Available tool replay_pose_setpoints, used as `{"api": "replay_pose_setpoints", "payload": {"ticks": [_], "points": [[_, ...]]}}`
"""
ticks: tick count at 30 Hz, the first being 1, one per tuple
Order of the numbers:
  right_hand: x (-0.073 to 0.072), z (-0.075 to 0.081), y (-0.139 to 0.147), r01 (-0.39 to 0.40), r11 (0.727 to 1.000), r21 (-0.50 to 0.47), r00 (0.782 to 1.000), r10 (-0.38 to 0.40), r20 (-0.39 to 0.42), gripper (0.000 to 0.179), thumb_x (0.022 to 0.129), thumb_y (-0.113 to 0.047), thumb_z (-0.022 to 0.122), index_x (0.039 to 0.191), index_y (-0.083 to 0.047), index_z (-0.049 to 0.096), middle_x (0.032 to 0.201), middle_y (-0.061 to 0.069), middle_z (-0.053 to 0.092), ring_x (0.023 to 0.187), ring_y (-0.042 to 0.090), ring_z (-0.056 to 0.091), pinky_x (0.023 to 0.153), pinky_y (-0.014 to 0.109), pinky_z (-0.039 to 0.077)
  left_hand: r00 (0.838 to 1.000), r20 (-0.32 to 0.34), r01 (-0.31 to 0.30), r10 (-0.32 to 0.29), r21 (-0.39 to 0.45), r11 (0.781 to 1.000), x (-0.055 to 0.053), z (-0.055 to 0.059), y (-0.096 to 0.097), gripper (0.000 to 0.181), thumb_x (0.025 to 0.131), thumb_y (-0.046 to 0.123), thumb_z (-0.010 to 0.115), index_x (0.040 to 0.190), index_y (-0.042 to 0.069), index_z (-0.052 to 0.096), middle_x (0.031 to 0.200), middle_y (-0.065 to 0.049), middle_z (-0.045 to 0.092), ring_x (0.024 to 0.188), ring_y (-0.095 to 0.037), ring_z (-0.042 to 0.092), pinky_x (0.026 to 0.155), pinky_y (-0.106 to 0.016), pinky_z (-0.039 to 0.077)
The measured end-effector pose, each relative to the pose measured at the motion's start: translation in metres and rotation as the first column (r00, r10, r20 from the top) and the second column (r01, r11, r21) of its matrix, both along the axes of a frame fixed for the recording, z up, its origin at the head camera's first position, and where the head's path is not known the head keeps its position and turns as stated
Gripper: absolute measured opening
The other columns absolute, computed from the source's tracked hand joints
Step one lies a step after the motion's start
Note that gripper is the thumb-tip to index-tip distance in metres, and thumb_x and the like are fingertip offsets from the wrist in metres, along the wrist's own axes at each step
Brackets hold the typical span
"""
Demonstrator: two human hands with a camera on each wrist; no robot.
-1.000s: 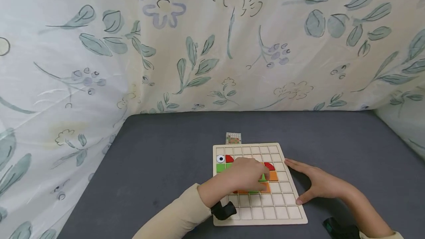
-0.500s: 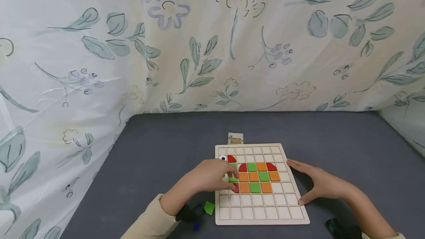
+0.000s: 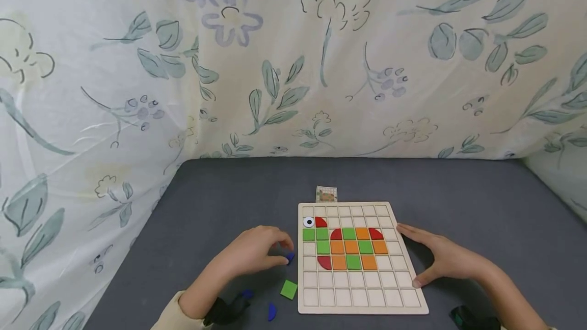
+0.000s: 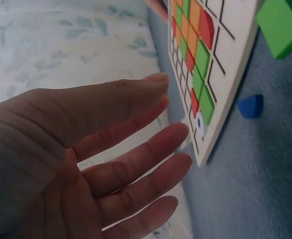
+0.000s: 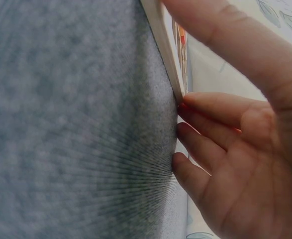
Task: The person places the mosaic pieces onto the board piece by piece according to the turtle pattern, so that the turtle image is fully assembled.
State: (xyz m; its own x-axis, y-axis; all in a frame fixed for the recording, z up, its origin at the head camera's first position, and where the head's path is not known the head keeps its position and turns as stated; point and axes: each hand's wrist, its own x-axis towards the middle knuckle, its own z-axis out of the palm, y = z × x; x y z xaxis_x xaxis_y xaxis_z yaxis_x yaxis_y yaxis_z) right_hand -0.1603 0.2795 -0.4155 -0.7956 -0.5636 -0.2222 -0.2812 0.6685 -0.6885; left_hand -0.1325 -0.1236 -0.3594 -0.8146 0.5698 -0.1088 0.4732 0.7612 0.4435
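A pale wooden grid board (image 3: 344, 297) lies on the dark table, bearing green, orange and red tiles and a white eye tile (image 3: 309, 222). My left hand (image 3: 257, 251) hovers left of the board with fingers apart and loosely bent. Between its thumb and fingertips in the head view shows a small blue piece (image 3: 290, 257); the left wrist view has this blue piece (image 4: 250, 106) on the table, apart from the fingers. My right hand (image 3: 442, 256) touches the board's right edge with spread thumb and fingers, the fingertips (image 5: 190, 99) resting against the rim.
Loose on the table left of the board are a green square tile (image 3: 289, 290), a blue rounded piece (image 3: 272, 312) and another blue piece (image 3: 247, 294) beside the left wrist. A small patterned card (image 3: 326, 194) lies behind the board. Floral cloth (image 3: 275, 65) hangs around the table.
My left hand has moved left from over the tiles, off the board, to beside the blue piece, uncovering the tiles. My right hand stays at the board's right edge.
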Motion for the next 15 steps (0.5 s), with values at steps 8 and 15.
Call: {"api": "replay_pose_setpoints", "payload": {"ticks": [8, 15], "points": [[0.0017, -0.0014, 0.0001, 0.001, 1.000, -0.008, 1.000, -0.001, 0.003, 0.109, 0.059, -0.037, 0.084, 0.144, 0.000, 0.025, 0.144, 0.030, 0.024, 0.128, 0.054, 0.022, 0.088, 0.067, 0.029, 0.999, 0.036, -0.026, 0.026, 0.008, 1.000, 0.0062, -0.0040, -0.0085, 0.023, 0.078, 0.023, 0.073, 0.099, 0.018, 0.068, 0.096, 0.007, 0.065, 0.088, -0.013, 0.059, 0.071, -0.030, 0.047], [0.0012, 0.0010, 0.0006, 0.005, 1.000, -0.021, 1.000, -0.005, 0.004, 0.111, 0.058, -0.037, 0.084, 0.144, 0.001, 0.024, 0.144, 0.031, 0.023, 0.128, 0.054, 0.021, 0.088, 0.067, 0.029, 1.000, 0.021, -0.009, 0.009, 0.020, 1.000, 0.0099, -0.0084, -0.0093, 0.025, 0.076, 0.025, 0.075, 0.099, 0.019, 0.067, 0.093, 0.009, 0.062, 0.087, -0.011, 0.058, 0.070, -0.028, 0.046]]}}
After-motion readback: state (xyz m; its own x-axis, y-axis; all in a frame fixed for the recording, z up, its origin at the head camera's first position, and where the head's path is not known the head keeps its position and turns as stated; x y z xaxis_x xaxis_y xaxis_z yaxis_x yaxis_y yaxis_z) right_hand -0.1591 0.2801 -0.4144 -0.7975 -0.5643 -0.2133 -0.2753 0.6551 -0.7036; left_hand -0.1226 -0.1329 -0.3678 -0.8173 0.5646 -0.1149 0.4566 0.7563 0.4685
